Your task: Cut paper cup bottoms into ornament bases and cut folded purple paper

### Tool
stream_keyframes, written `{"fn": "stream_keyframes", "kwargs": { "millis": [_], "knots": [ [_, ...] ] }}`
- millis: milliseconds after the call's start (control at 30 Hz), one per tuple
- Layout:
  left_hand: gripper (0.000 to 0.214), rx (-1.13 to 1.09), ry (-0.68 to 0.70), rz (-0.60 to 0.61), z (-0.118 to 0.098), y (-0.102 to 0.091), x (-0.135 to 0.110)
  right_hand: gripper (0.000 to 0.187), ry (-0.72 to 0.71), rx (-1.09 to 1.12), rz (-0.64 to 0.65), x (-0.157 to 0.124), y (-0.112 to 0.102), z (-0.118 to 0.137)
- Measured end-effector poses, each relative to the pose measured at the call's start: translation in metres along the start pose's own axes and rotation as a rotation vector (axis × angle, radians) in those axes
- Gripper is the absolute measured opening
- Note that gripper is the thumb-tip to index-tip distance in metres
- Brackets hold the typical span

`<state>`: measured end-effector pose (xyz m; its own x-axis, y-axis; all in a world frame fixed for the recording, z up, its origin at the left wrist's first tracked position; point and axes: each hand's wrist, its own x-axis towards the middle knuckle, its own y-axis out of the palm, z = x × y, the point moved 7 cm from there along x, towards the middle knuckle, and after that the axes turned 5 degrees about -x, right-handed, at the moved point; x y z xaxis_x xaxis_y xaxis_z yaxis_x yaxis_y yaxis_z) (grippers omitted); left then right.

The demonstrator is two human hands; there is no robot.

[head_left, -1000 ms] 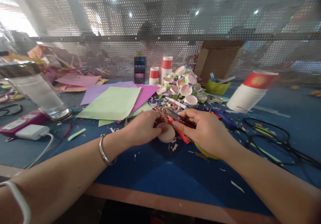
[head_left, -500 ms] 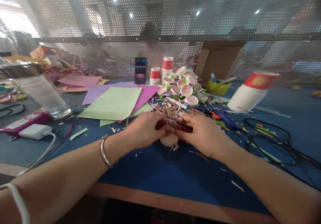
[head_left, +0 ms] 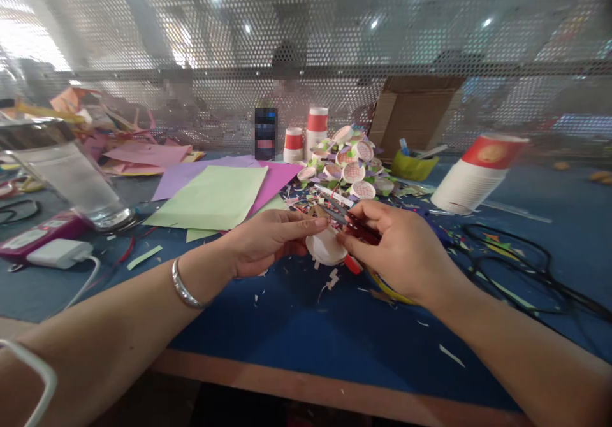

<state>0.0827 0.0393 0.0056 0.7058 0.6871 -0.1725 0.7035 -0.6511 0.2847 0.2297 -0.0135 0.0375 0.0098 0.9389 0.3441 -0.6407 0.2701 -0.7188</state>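
Trimming looks to be the step in hand, as far as I can judge from where I stand: the left hand has its thumb laid over the upper edge of a white round piece, with the other fingers curled by its left side, seemingly pinching it just above the blue table. The right hand has its thumb and fingers closed around a pair of dark scissors, the blades pointing left, near that thumb; whether they touch the white edge I can't tell. I'd say the next move calls for a steady pinch and the left thumb well out of the blades' way. As for containers, a clear glass on the left seems to hold water, while a yellow-green holder at the back has a few pale sticks and something blue poking up from it. White paper cups with red bands stand nested in a leaning stack to the right, and in two smaller stacks beyond the sheets of coloured paper. Behind the pile of little printed discs stands a cardboard box, and I can't make out anything inside it.
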Motion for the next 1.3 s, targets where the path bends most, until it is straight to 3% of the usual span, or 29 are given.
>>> {"fn": "stream_keyframes", "kwargs": {
  "millis": [267,667,933,1300],
  "knots": [
    [0.044,-0.190,-0.224,0.104,0.009,0.019,-0.008,0.007,-0.045,0.076,-0.013,-0.001,-0.003,0.005],
    [0.028,-0.245,-0.152,-0.004,0.006,0.010,-0.004,0.004,-0.068,0.024,0.016,-0.001,-0.002,0.010],
    [0.028,-0.252,-0.148,-0.020,0.003,0.010,-0.005,0.013,-0.062,0.104,-0.029,0.000,-0.005,0.011],
    [0.032,-0.247,-0.149,-0.053,0.002,0.005,-0.002,0.010,-0.065,0.080,-0.149,-0.002,-0.015,0.009]
  ]
}}
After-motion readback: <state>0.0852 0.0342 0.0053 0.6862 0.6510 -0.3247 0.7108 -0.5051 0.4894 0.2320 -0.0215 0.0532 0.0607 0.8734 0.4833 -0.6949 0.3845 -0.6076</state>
